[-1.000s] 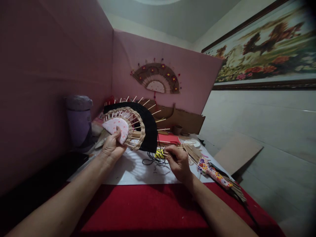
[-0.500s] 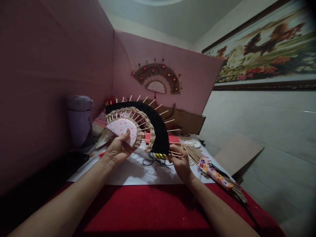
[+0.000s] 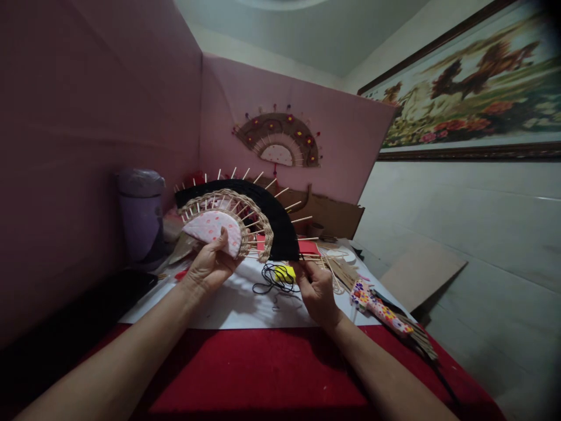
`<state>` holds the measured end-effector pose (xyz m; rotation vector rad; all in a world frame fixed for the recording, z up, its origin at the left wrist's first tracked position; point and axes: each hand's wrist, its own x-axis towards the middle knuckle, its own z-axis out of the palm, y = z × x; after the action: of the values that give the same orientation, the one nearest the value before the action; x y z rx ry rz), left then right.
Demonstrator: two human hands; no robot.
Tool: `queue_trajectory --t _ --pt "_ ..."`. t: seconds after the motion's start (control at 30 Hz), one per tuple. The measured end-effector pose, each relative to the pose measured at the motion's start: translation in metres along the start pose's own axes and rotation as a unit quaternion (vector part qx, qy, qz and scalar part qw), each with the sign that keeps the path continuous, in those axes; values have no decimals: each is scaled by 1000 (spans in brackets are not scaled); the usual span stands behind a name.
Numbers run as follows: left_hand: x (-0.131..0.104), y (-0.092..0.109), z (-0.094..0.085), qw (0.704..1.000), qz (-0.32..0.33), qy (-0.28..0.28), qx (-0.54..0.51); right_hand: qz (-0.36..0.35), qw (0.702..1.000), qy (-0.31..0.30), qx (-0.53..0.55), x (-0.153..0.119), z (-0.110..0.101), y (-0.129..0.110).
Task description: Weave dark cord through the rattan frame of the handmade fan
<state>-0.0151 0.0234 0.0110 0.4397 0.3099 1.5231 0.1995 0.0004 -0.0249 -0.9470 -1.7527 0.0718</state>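
My left hand point(image 3: 214, 266) is closed around the half-round, pink-spotted base of a handmade fan point(image 3: 274, 216), its thumb lying on the front. Thin wooden sticks spread out from that base through braided tan cord and a wide band of black cord weaving. Just below the band's lower right corner, my right hand point(image 3: 316, 287) pinches a strand of black cord that runs up to the corner. A loose tangle of black cord point(image 3: 267, 286) hangs over a yellow object point(image 3: 284, 273) beneath the fan.
A finished fan with red flowers point(image 3: 277, 140) hangs on the pink back panel. At the left stands a lilac cylindrical container point(image 3: 141, 216). A flower-patterned glue gun point(image 3: 379, 307) lies at the right of the white-topped, red-draped table point(image 3: 263, 374), beside loose sticks.
The fan has tilted and shifted slightly left. My right hand has moved off the fan's corner and the end sticks, slightly downward, and now draws on the black cord.
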Motion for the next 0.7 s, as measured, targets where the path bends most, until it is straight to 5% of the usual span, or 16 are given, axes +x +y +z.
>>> queue_trajectory --t 0.13,0.3,0.7 --pt "-1 -1 -1 1000 8 7 -9 -13 992 38 -116 -1 -2 -2" --pt "-2 -5 -3 1000 3 -5 0 -29 983 11 -183 -1 -1 -2" --pt "-4 -4 -1 1000 -1 -17 10 -7 997 -19 -74 2 0 10"
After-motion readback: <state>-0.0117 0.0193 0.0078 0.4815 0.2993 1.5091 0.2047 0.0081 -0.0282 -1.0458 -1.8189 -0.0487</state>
